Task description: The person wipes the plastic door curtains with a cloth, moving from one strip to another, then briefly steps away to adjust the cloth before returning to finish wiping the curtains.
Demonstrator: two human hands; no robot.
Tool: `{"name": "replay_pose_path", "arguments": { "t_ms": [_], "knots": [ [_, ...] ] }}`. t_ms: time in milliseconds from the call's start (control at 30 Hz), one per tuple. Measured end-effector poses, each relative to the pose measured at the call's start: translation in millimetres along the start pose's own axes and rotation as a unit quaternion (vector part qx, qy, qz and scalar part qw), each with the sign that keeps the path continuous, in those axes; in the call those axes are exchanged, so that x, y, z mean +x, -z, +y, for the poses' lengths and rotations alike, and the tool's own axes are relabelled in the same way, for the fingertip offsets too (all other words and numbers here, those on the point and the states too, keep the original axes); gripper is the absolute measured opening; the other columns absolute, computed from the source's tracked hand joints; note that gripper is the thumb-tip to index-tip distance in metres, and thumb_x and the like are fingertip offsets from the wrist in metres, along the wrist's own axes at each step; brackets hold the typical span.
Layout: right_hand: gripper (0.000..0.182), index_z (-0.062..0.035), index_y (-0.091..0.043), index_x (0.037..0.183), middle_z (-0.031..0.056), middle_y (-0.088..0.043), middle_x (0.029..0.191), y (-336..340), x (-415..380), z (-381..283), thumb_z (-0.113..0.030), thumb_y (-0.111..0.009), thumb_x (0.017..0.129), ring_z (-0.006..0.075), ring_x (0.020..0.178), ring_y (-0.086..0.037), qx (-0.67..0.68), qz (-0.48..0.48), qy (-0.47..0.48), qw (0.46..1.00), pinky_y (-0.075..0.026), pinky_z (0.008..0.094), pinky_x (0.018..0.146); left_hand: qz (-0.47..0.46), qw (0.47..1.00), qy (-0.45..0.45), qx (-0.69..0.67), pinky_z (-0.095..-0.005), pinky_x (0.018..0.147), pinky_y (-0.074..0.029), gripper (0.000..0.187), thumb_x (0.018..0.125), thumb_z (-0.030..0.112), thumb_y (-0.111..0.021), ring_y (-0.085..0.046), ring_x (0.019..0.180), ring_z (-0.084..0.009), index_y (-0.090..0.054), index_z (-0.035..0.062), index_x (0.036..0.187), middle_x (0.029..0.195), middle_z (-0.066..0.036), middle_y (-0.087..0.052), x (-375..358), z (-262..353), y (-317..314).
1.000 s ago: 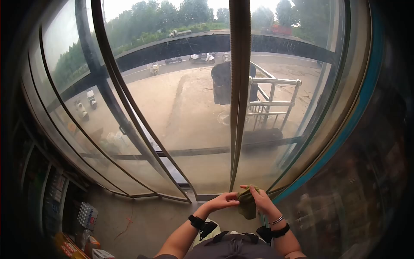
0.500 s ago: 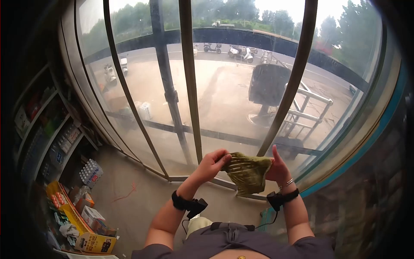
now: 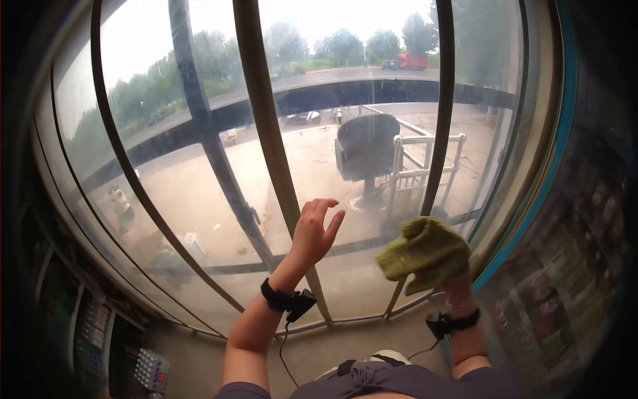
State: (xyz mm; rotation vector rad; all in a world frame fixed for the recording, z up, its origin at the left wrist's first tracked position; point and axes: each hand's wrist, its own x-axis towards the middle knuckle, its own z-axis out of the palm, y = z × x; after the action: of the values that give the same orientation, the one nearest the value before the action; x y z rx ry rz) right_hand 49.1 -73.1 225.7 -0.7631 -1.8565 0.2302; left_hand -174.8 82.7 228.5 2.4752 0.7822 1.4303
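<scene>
An olive-green cloth (image 3: pixel 428 253) covers my right hand (image 3: pixel 457 282) like a mitt, its folded edges hanging past the hand. The fingers are hidden beneath the fabric, and only the wrist end shows. To its left, my left hand (image 3: pixel 316 231) is raised, holding nothing, with thumb and fingers apart and curved. Both hands are in front of a tall glass door (image 3: pixel 332 179), the left overlapping one of its dark metal uprights (image 3: pixel 269 123). Each wrist wears a black strap with a small box and cable.
Shelves with goods (image 3: pixel 83 326) line the lower left, beside a shrink-wrapped bottle pack (image 3: pixel 151 370) on the floor. More stocked shelves (image 3: pixel 545 312) stand at the right. Behind the glass are a dark chair-like object (image 3: pixel 369 146) and a white metal railing (image 3: pixel 425 156).
My left hand has let go of the cloth and opened. The cloth, earlier stretched between both hands, now wraps my right hand. My view has turned right and upward.
</scene>
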Motion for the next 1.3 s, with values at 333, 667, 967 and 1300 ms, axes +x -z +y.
{"name": "replay_pose_path", "arguments": {
  "t_ms": [333, 667, 967, 1300],
  "knots": [
    [0.043, -0.0049, -0.042, 0.122, 0.0126, -0.048, 0.120, 246, -99, -178, -0.029, -0.049, 0.087, 0.0227, 0.111, -0.045, -0.467, 0.355, -0.166, 0.793, -0.036, 0.0356, 0.095, 0.029, 0.974, -0.157, 0.160, -0.0395, 0.090, -0.036, 0.027, 0.077, 0.017, -0.060, -0.043, 0.110, -0.0294, -0.054, 0.0046, 0.100, 0.113, -0.011, -0.047, 10, -24, 43],
    [0.033, -0.0040, -0.053, 0.114, 0.0130, -0.054, 0.111, 225, 218, -90, -0.027, -0.044, 0.091, 0.0227, 0.105, -0.049, -0.599, 0.176, 0.020, 0.781, -0.036, 0.0352, 0.091, 0.054, 0.930, -0.209, 0.296, -0.0393, 0.098, -0.032, 0.038, 0.082, 0.020, -0.055, -0.037, 0.119, -0.0296, -0.048, -0.0016, 0.113, 0.122, -0.015, -0.043, 95, 20, 141],
    [0.057, -0.0079, -0.041, 0.125, 0.0161, -0.039, 0.129, -38, 388, 46, -0.038, -0.055, 0.079, 0.0313, 0.121, -0.035, -0.442, 0.270, 0.345, 0.782, -0.026, 0.0437, 0.101, 0.284, 0.896, -0.183, 0.288, -0.0432, 0.104, -0.020, 0.055, 0.082, 0.009, -0.048, -0.024, 0.127, -0.0339, -0.026, -0.0056, 0.130, 0.135, -0.021, -0.026, 191, -25, 100],
    [0.043, -0.0066, -0.040, 0.114, 0.0152, -0.046, 0.111, -22, 479, 23, -0.025, -0.051, 0.077, 0.0305, 0.105, -0.044, -0.465, 0.316, 0.349, 0.750, -0.035, 0.0406, 0.089, 0.221, 0.833, -0.195, 0.469, -0.0446, 0.107, -0.010, 0.066, 0.085, 0.029, -0.048, -0.014, 0.132, -0.0299, -0.018, -0.0052, 0.133, 0.140, -0.021, -0.016, 231, -49, 58]
  ]
}}
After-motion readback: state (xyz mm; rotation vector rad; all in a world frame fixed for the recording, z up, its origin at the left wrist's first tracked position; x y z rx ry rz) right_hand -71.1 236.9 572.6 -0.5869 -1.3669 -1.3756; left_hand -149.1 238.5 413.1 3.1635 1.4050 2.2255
